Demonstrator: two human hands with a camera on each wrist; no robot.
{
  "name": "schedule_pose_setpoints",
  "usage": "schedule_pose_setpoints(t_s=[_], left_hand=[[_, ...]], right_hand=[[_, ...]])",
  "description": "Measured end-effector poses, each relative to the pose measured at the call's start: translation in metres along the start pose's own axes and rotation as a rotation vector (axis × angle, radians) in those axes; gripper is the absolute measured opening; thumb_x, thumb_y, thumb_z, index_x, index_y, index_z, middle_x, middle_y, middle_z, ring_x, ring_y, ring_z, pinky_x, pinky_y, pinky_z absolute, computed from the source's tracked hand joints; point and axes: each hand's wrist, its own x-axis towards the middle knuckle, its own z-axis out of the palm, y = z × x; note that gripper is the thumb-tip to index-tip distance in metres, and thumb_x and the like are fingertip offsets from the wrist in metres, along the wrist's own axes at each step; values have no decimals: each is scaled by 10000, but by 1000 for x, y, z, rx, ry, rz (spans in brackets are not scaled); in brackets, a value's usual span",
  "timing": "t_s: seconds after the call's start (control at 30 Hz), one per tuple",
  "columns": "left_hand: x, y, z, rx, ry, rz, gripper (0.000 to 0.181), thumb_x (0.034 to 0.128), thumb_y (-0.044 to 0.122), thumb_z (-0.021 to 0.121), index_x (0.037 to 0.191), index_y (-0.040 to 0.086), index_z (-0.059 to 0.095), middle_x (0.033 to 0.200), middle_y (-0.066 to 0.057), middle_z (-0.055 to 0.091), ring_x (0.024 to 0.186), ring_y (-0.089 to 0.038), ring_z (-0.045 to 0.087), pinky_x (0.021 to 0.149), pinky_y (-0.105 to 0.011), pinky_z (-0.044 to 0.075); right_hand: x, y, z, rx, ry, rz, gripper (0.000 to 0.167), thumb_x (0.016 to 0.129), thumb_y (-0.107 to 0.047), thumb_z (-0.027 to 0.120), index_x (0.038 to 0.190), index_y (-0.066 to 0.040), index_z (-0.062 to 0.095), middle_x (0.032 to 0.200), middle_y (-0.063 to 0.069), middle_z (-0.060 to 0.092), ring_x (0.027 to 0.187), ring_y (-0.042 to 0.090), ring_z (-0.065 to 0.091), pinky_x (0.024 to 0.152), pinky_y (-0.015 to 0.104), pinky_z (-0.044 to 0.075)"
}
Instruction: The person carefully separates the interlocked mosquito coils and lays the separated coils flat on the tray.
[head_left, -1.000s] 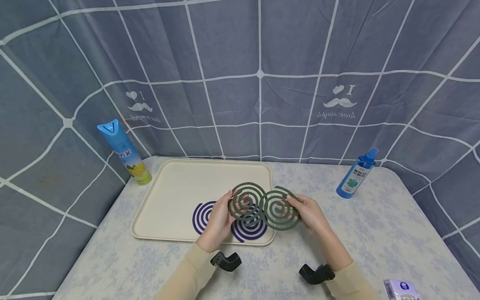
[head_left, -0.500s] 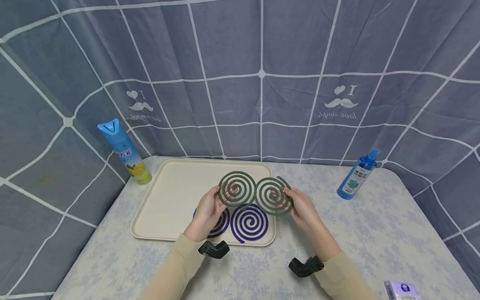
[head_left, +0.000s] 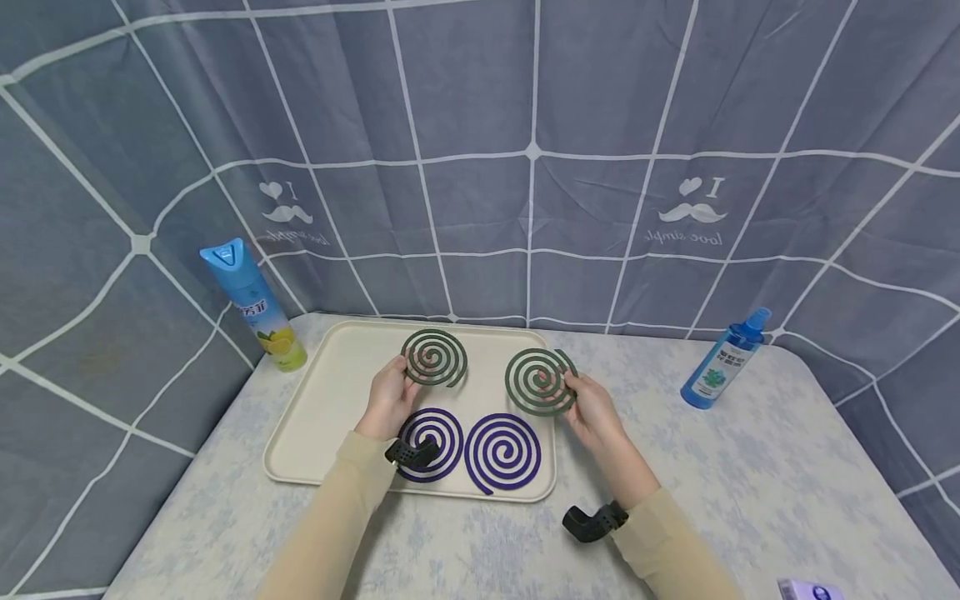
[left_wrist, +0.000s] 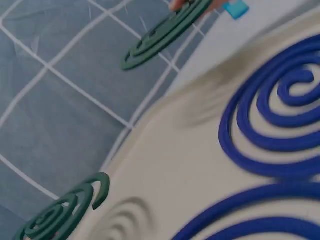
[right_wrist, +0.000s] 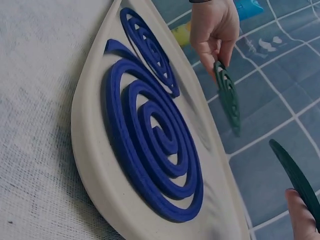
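Observation:
My left hand (head_left: 388, 398) pinches a green mosquito coil (head_left: 435, 358) by its left edge, above the back of the cream tray (head_left: 330, 400). A second green mosquito coil (head_left: 536, 382) is gripped at its right edge by my right hand (head_left: 594, 410), over the tray's right side. The two green coils are apart, each casting a shadow on the tray in the left wrist view. Flat on the tray's front right lie two blue mosquito coils, a left one (head_left: 455, 446) and a right one (head_left: 536, 454), side by side. My left wrist camera partly covers the left blue coil.
A blue and yellow spray can (head_left: 255, 304) stands at the table's back left. Toward the back right is a blue spray bottle (head_left: 723, 362). A purple packet (head_left: 810, 590) shows at the front right edge. A grey curtain (head_left: 480, 200) hangs behind the table.
The two green coils, earlier together, have come apart. My left hand has moved left and back with one; my right hand has shifted slightly left with the other. The blue coils are now uncovered more.

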Motion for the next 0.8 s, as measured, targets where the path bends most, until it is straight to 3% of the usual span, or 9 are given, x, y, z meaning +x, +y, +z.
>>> schedule_pose_setpoints(t_s=[0.07, 0.13, 0.23, 0.3, 0.37, 0.43, 0.5, 0.63, 0.8], left_hand=[[5, -2, -1, 57, 45, 11, 346, 1093, 152, 256, 1303, 29, 502, 1083, -9, 603, 952, -28, 639, 801, -99, 527], [9, -4, -3, 114, 85, 28, 263, 1077, 109, 305, 1133, -6, 534, 871, 34, 562, 686, 20, 557, 613, -76, 476], [12, -7, -6, 227, 155, 46, 287, 1056, 82, 357, 1209, -35, 569, 841, 18, 563, 577, 29, 471, 532, -91, 419], [12, -8, -9, 349, 183, 71, 345, 1053, 93, 379, 1336, -35, 529, 978, -66, 614, 662, -20, 535, 586, -115, 442], [12, -7, -12, 505, 208, 109, 424, 1049, 115, 416, 1453, -12, 436, 1220, -166, 613, 916, -132, 647, 786, -181, 534], [12, -6, -15, 648, 204, 164, 453, 1031, 104, 466, 1457, -41, 411, 1362, -255, 538, 1147, -283, 608, 956, -305, 527], [11, -5, -18, 780, 178, 204, 495, 1001, 81, 523, 1455, -68, 390, 1434, -284, 472, 1322, -379, 485, 1095, -411, 445], [13, -5, -20, 988, 84, 227, 594, 910, 36, 657, 1436, -79, 407, 1402, -305, 490, 1302, -431, 485, 1106, -494, 418], [19, -7, -20, 1254, 16, 240, 763, 789, 48, 785, 1433, -93, 399, 1485, -297, 390, 1340, -496, 351, 1107, -580, 380]], right_hand=[[2, 1, 0, -8, 5, -3, 474, 1089, -171, 280, 1499, 53, 202, 1208, 65, 433, 932, 12, 563, 832, 120, 510], [3, 2, 0, -10, 12, -7, 475, 1087, -164, 288, 1499, 59, 206, 1203, 64, 435, 932, 13, 566, 830, 117, 511], [6, 2, 1, -20, 5, -8, 483, 1085, -155, 291, 1504, 69, 199, 1226, 79, 433, 934, 9, 572, 847, 116, 513], [6, 1, 2, -23, 2, -9, 490, 1084, -151, 295, 1509, 72, 194, 1243, 86, 439, 943, 6, 584, 875, 120, 514], [7, 0, 2, -38, -3, -6, 484, 1086, -159, 292, 1504, 69, 208, 1235, 80, 445, 940, 1, 585, 879, 121, 514], [8, 0, 2, -50, 0, -5, 472, 1086, -161, 296, 1493, 69, 233, 1214, 69, 464, 934, -1, 596, 881, 125, 519], [9, 0, 1, -59, 3, -2, 452, 1085, -160, 302, 1471, 72, 269, 1172, 56, 486, 914, 0, 604, 865, 129, 526], [12, 1, 0, -51, 3, 7, 445, 1082, -152, 308, 1461, 79, 278, 1129, 43, 505, 889, 3, 615, 839, 127, 534], [15, 3, -2, -44, -4, 20, 478, 1082, -147, 301, 1496, 80, 223, 1173, 59, 487, 899, 0, 614, 836, 121, 532]])
